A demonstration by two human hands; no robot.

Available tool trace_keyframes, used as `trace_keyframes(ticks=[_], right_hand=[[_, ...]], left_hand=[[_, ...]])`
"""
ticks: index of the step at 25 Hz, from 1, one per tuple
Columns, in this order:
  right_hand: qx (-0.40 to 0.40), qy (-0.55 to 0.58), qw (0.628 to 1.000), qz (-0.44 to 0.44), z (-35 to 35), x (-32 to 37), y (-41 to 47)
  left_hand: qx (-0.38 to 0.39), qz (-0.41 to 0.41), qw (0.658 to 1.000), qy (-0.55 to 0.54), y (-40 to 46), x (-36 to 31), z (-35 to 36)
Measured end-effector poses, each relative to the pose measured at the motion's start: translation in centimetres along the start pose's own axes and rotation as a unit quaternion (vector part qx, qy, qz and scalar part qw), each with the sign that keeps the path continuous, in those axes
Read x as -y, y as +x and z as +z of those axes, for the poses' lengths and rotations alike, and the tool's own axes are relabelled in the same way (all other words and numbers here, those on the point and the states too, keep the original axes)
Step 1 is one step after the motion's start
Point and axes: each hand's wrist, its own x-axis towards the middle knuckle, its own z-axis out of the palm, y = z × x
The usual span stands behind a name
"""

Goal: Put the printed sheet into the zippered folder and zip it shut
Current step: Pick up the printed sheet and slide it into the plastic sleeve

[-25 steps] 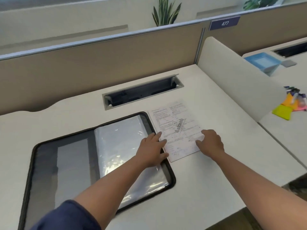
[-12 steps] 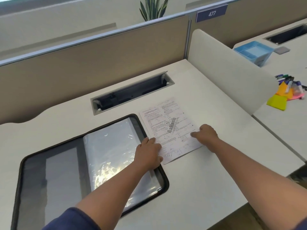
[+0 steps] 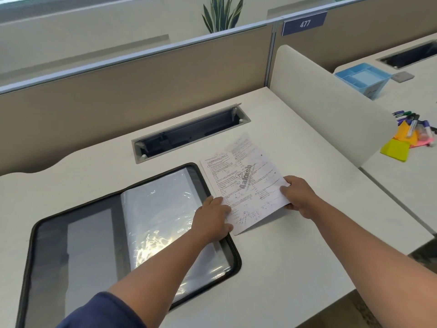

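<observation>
at the desk's middle: both hands on the printed sheet

at the right edge of the open folder, the left hand (image 3: 214, 217) lies flat, palm down, its fingers pressing the near left corner of the printed sheet (image 3: 246, 183) where the paper meets the folder's zip border. it pins the sheet and grips nothing. the right hand (image 3: 299, 196) pinches the sheet's right edge, thumb on top and fingers curled beneath, so that side is raised off the desk (image 3: 295, 256) and casts a shadow under it.

the sheet sits just to the right of the zippered folder (image 3: 132, 235), touching its edge but not inside it. the folder lies open and flat, dark border all round, with a shiny clear sleeve (image 3: 170, 216) on its right half and a grey panel on its left.

behind the folder and sheet is a cable slot (image 3: 191, 133) with its lid raised. a beige partition (image 3: 142, 74) runs along the back, bearing a blue tag (image 3: 304, 23) marked 477, with a plant (image 3: 222, 14) beyond. over a white divider (image 3: 328, 100) to the right, the next desk holds a blue tray (image 3: 363, 78), sticky notes (image 3: 396, 150) and some pens (image 3: 412, 121).
</observation>
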Motion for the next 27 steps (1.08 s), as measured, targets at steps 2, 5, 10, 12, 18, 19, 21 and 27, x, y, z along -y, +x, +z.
trace_keyframes(ticks=[2, 5, 10, 12, 18, 19, 21, 27], right_hand=[[0.000, 0.007, 1.000, -0.030, -0.3, -0.3, -0.5], [0.023, 0.050, 0.997, -0.060, -0.7, -0.6, -1.4], [0.087, 0.106, 0.986, -0.096, 0.3, -0.4, -3.0], [0.100, 0.115, 0.983, -0.106, 0.9, -0.3, -3.7], [0.087, 0.138, 0.973, -0.162, 0.3, 1.1, -5.5], [0.090, 0.154, 0.969, -0.173, 0.1, 1.7, -5.7], [0.092, 0.173, 0.962, -0.190, -0.6, 2.7, -5.9], [0.059, 0.153, 0.957, -0.238, -1.6, 2.7, -6.4]], left_hand=[[-0.027, 0.001, 0.995, -0.097, -0.3, 0.4, -0.4], [-0.114, -0.056, 0.880, -0.457, -0.9, 0.1, -2.6], [-0.144, -0.124, 0.673, -0.715, -1.1, 0.3, -7.0], [-0.130, -0.132, 0.642, -0.744, -1.4, 0.3, -7.9], [-0.163, -0.040, 0.745, -0.645, -2.3, -1.1, -9.7], [-0.166, -0.019, 0.752, -0.638, -2.3, -1.5, -9.8], [-0.167, 0.013, 0.758, -0.630, -2.3, -2.6, -10.2], [-0.160, 0.028, 0.764, -0.625, -1.2, -3.9, -10.9]])
